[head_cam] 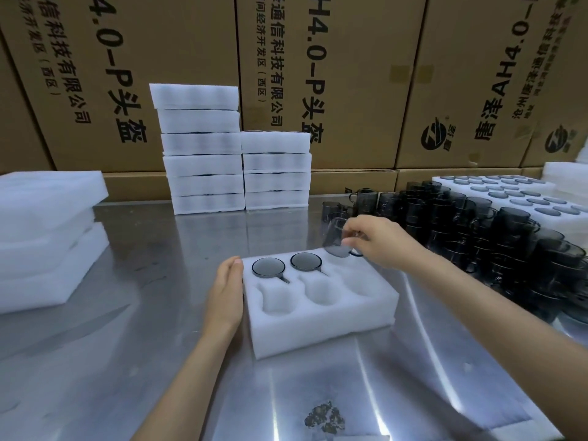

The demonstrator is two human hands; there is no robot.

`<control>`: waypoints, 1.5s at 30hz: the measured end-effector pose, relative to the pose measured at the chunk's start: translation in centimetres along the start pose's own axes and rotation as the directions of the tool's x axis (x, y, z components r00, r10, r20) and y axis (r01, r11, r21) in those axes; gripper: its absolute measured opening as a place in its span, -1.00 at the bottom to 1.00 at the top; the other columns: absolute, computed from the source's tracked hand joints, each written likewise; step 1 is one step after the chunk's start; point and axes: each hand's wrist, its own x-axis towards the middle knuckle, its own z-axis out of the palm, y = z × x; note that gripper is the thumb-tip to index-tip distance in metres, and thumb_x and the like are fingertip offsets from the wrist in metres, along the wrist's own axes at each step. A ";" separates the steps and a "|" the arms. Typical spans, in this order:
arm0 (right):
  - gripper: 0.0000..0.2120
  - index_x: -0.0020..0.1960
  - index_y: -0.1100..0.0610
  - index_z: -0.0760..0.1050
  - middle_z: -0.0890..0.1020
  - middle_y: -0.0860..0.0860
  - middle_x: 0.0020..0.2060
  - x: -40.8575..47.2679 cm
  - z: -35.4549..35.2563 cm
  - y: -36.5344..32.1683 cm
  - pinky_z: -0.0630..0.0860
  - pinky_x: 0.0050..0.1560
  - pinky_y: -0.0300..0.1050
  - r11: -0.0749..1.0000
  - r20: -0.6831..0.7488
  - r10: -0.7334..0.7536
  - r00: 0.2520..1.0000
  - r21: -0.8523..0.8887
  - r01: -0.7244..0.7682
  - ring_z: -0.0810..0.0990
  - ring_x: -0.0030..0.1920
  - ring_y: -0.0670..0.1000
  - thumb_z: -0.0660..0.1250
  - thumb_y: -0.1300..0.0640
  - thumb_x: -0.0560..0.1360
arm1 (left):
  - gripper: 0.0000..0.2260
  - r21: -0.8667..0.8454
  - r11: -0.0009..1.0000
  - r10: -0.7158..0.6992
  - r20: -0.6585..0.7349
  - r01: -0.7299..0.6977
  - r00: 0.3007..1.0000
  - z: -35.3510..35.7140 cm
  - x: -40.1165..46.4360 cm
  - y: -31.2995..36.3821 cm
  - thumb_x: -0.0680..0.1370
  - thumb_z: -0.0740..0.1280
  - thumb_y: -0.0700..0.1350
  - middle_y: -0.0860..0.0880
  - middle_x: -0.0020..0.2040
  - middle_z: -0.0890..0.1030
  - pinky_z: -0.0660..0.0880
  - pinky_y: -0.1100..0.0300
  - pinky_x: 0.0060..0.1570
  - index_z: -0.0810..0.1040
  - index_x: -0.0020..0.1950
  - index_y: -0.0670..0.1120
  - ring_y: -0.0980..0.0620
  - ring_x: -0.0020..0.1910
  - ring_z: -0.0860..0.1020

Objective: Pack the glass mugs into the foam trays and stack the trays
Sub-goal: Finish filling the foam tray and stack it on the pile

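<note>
Right hand (378,241) pinches a tilted mug (337,240) over the tray's (318,326) far-right pocket; left hand (227,292), fingers straight, steadies the tray. Best to level the mug and align its handle with the slot.

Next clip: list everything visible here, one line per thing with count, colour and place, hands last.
foam tray: one, white, centre of table, six pockets, two far-row pockets filled
packed mugs: two, smoky grey glass, in the tray's far-left and far-middle pockets
held mug: one, grey glass, tilted over the tray's far-right pocket
loose mugs: many, dark grey glass, stacked on the table at right
tray stacks: two, white, far centre, left one taller
foam pile: several pieces, white, left edge
filled trays: uncountable, white with grey mugs, far right
cardboard boxes: several, brown, printed, behind the table
table: one, shiny steel
left hand: flat against the tray's left side
right hand: pinching the held mug
</note>
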 end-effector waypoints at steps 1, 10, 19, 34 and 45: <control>-0.92 -0.03 0.05 0.51 0.56 -0.05 -0.08 -0.2 0.1 0.0 0.49 -0.03 -0.01 0.999 0.033 -0.021 0.999 -0.042 0.023 0.53 -0.05 0.04 0.25 0.08 0.57 | -0.75 0.003 1.000 0.000 0.003 0.000 1.000 0.0 0.0 0.0 0.62 0.09 0.12 0.11 0.09 0.58 0.41 -0.04 0.24 0.49 0.14 0.10 0.00 0.14 0.51; -0.86 -0.13 -0.06 0.31 0.45 -0.12 -0.17 -0.5 0.4 0.4 0.38 -0.21 -0.06 0.952 0.143 -0.098 0.985 -0.276 0.135 0.41 -0.06 -0.01 0.13 0.11 0.60 | -0.60 0.006 1.000 -0.005 0.028 0.004 1.000 0.0 -0.4 0.4 0.46 0.07 0.25 0.10 0.12 0.58 0.38 -0.08 0.28 0.50 0.13 0.11 -0.01 0.17 0.51; -0.90 -0.10 -0.04 0.36 0.57 -0.06 -0.11 -1.0 1.6 0.6 0.47 -0.01 0.03 0.978 0.185 -0.054 0.981 -0.191 0.089 0.43 0.03 0.01 0.15 0.06 0.59 | -0.75 0.034 0.999 0.006 0.031 -0.007 1.000 0.0 -0.4 0.3 0.62 0.11 0.10 0.08 0.14 0.58 0.38 -0.06 0.29 0.49 0.17 0.07 -0.01 0.17 0.51; -0.56 0.53 -0.18 0.01 -0.02 -0.30 0.50 -2.3 4.1 0.8 -0.08 0.52 -0.01 0.991 0.339 -0.006 0.941 0.129 -0.040 -0.14 0.50 -0.22 -0.09 -0.08 0.65 | -0.79 0.082 0.997 0.007 0.035 -0.010 0.999 0.1 -0.6 0.8 0.62 0.11 0.09 0.13 0.07 0.56 0.38 0.04 0.19 0.48 0.14 0.09 0.04 0.13 0.49; -0.76 0.13 -0.09 0.55 0.56 -0.15 0.19 0.1 4.7 3.0 0.31 0.20 -0.20 0.729 -0.063 0.241 0.969 0.670 -0.138 0.45 0.26 -0.12 0.13 0.05 0.61 | -0.77 0.006 1.000 -0.009 0.009 0.009 1.000 0.2 -0.7 1.1 0.63 0.13 0.05 0.10 0.03 0.61 0.44 -0.01 0.21 0.55 0.07 0.03 0.03 0.08 0.55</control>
